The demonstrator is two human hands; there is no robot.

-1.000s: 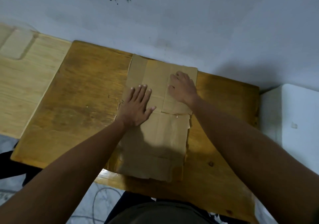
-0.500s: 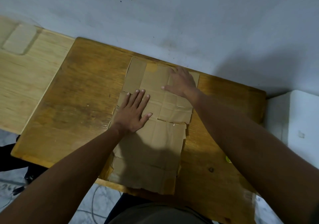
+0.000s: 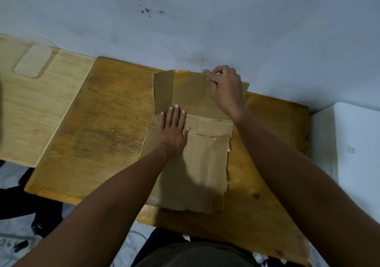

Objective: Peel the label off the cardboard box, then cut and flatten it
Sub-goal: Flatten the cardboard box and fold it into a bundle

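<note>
Head view: your left hand (image 3: pixel 173 132) lies spread, pressing the cardboard box (image 3: pixel 191 159) to the tabletop (image 3: pixel 98 135). Your right hand (image 3: pixel 225 87) pinches its raised far flap (image 3: pixel 181 92); flattening looks underway, so fold that flap down next.

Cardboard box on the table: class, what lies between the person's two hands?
In the head view, only cardboard box: the raised far panel and its fold crease run between the left hand, pressing flat, and the right hand, gripping the far edge.

No legible text anywhere.
</note>
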